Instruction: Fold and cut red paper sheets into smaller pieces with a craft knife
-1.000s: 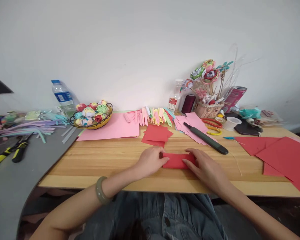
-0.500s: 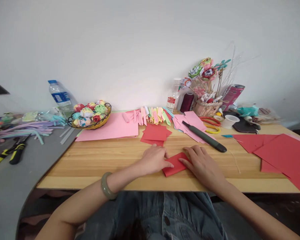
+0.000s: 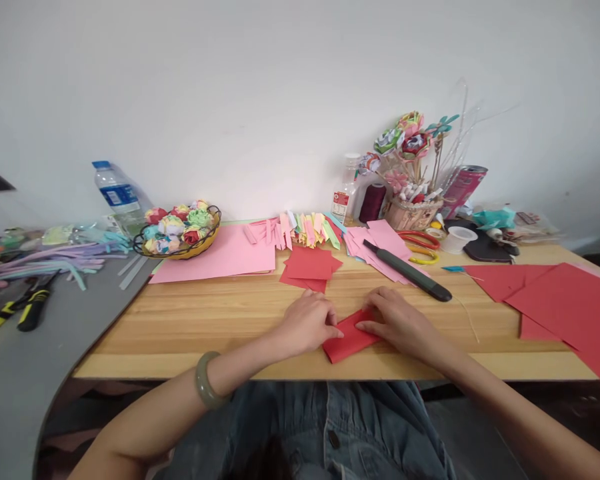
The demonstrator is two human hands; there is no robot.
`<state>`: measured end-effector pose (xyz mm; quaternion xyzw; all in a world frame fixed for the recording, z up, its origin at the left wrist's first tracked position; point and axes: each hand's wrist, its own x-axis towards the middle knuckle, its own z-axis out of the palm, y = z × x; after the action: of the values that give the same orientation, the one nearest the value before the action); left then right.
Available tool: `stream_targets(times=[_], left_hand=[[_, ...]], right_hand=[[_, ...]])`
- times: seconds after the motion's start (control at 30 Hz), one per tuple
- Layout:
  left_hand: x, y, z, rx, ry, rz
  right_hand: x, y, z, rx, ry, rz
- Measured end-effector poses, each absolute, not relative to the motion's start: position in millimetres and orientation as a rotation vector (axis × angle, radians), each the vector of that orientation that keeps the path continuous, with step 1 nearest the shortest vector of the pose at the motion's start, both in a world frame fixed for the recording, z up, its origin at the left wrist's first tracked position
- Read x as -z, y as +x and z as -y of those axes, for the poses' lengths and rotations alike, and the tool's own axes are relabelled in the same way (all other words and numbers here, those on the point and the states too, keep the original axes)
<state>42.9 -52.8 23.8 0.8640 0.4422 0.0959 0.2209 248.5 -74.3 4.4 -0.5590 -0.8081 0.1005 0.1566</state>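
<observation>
A folded piece of red paper (image 3: 349, 340) lies on the wooden table near its front edge, tilted a little. My left hand (image 3: 311, 321) pinches its left end, the thumb on top and the fingers curled at the far side. At the right end my right hand (image 3: 397, 320) grips the paper too, with the thumb pressed on the top face and the fingertips over the far edge. Just beyond my hands sit several small red paper squares (image 3: 310, 264). A dark craft knife (image 3: 410, 270) rests to the right on pink paper pieces (image 3: 383, 237).
At the back left a basket (image 3: 200, 248) holds paper flowers, beside a water bottle (image 3: 116, 190). Folded paper strips (image 3: 307, 230) lie centre back. Scissors (image 3: 423, 247) and large red sheets (image 3: 570, 300) are on the right. Pliers (image 3: 33, 307) lie on the grey table.
The folded red paper has shifted slightly toward me. My right-hand fingers have curled in more over its far edge, and both hands keep hold of it.
</observation>
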Motion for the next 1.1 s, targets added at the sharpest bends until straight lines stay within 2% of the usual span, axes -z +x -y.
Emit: stream_targets(times=[0.2,0.47,0.67,0.87,1.0,1.1], left_hand=[[-27.7,41.2,56.7,-0.278,2.405,-1.210],[-28.2,38.1,58.5,-0.275,2.414,-1.206],[-28.0,35.7,61.5,-0.272,2.487,-1.204],[-33.0,34.2,67.9,-0.264,2.474,-1.210],[-28.8,31.5,58.4,-0.322,2.456,-1.212],[-22.3,30.1,38.5,-0.497,2.200,-1.216]], right_hand=[[-13.5,243.0,78.6,-0.464,-1.763,2.259],[-14.6,241.8,81.6,-0.364,-1.609,2.411],[-15.2,234.8,94.5,-0.374,-1.683,2.356],[-9.5,237.3,95.6,-0.391,-1.551,2.341],[-11.7,239.8,90.6,-0.575,-1.525,2.168],[-21.3,240.9,79.1,-0.703,-1.502,1.939]])
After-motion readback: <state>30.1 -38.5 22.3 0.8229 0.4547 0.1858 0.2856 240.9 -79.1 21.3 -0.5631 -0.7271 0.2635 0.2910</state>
